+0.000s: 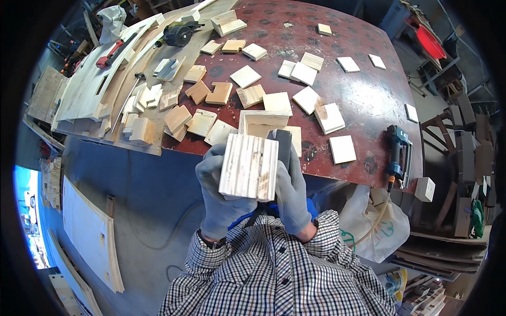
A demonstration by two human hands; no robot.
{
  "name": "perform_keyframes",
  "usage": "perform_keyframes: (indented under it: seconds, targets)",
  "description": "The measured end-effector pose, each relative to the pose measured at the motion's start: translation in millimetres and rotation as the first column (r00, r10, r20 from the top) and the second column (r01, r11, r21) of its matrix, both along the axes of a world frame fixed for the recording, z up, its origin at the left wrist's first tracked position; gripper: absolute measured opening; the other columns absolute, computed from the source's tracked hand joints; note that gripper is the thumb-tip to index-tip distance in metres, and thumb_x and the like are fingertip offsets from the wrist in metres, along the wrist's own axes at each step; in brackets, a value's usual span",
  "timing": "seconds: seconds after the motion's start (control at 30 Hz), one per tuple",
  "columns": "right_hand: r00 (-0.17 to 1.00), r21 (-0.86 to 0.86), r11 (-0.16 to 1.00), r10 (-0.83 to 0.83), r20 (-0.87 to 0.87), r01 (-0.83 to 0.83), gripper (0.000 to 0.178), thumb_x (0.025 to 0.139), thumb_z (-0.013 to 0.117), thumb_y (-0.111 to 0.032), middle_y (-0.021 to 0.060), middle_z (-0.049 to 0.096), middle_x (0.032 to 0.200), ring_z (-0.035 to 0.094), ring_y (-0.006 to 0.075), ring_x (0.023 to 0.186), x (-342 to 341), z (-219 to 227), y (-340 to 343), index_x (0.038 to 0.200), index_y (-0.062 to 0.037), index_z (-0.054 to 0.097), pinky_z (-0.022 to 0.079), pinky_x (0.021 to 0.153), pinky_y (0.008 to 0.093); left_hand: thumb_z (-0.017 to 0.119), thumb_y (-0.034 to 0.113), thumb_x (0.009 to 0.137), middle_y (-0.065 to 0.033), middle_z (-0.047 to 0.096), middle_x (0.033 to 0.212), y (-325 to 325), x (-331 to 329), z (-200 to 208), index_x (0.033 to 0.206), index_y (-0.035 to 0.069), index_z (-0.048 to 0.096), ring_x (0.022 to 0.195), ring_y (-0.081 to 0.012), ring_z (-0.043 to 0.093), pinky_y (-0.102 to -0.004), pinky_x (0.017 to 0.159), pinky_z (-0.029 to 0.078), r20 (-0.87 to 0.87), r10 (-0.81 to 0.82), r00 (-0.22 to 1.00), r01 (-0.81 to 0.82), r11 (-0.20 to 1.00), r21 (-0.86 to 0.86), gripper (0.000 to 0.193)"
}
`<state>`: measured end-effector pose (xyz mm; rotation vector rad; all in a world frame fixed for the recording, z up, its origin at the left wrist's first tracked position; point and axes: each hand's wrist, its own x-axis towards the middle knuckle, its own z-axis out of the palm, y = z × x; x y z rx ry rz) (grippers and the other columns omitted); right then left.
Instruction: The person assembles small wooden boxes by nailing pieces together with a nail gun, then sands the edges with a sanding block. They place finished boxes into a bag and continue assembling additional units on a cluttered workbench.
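In front of my chest I hold up a pale wooden block (247, 167) with a striped, layered face and a brown stain near its right edge. My left hand (215, 184), in a grey glove, wraps round its left side and underneath. Gloved the same way, my right hand (293, 197) is closed at the block's right side, round a dark grey flat-sided block (282, 143) that stands against it. The block hides part of the fingers of both hands. Just beyond stands an open wooden box (258, 122) on the red table's near edge.
Square wooden pieces (329, 117) lie scattered over the dark red table (363, 100). A nail gun (396, 152) with a hose rests at the right edge. Boards, a circular saw (179, 33) and a red tool (110, 55) are at left. A plastic bag (377, 226) hangs below.
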<state>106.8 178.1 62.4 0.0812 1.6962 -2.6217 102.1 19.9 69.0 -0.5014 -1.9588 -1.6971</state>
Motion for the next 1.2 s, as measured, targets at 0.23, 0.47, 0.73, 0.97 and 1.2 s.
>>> perform_keyframes:
  seconds: [0.23,0.47,0.73,0.97,1.2]
  targets:
    - [0.997,-0.022,0.997,0.080,0.007,-0.080,0.068,0.109,0.055,-0.021,0.0183,0.048,0.160,0.049,0.0245,0.144,-4,6,12,0.167,0.0034,0.029,0.039,0.121,0.0355,0.093,0.053,0.080,-0.0214,0.042,0.160,-2,11,5,0.164,-0.004,0.021,0.145,-0.0337,0.051,-0.0465,0.122,0.044,0.152,-0.067,0.986,0.080,0.994,-0.077,0.125]
    - [0.909,0.431,0.902,0.151,-0.389,0.034,0.077,0.101,0.066,-0.025,0.0193,0.049,0.148,0.055,0.0290,0.133,-19,32,42,0.165,0.0037,0.034,0.044,0.114,0.0406,0.069,0.059,0.101,-0.0128,0.056,0.153,2,29,8,0.163,0.001,0.034,0.137,-0.0214,0.059,-0.0384,0.111,0.053,0.469,-0.401,0.787,0.025,0.780,0.625,0.092]
    - [0.571,0.748,0.658,0.581,-0.580,0.091,0.074,0.097,0.073,-0.051,0.0291,0.051,0.145,0.056,0.0420,0.128,-4,24,43,0.153,-0.0051,0.056,0.046,0.109,0.0505,0.046,0.062,0.111,-0.0102,0.063,0.138,-14,25,25,0.156,0.003,0.044,0.129,-0.0217,0.064,-0.0390,0.111,0.052,0.481,-0.487,0.729,-0.112,0.608,0.786,0.074]
    - [0.816,0.633,0.773,0.389,-0.427,-0.037,0.075,0.103,0.064,-0.032,0.0265,0.048,0.147,0.057,0.0356,0.127,-32,31,45,0.163,0.0054,0.038,0.047,0.111,0.0424,0.050,0.046,0.114,-0.0140,0.063,0.139,-16,19,23,0.152,0.003,0.046,0.126,-0.0246,0.065,-0.0386,0.110,0.053,0.453,-0.513,0.729,-0.151,0.525,0.838,0.057]
    - [0.485,0.760,0.635,0.626,-0.610,0.138,0.066,0.100,0.068,-0.048,0.0272,0.053,0.144,0.057,0.0402,0.123,0,41,30,0.152,-0.0096,0.058,0.045,0.106,0.0498,0.061,0.045,0.109,-0.0149,0.062,0.143,-34,28,-8,0.155,0.001,0.045,0.126,-0.0261,0.065,-0.0401,0.107,0.054,0.349,-0.639,0.685,-0.130,0.365,0.922,0.065]
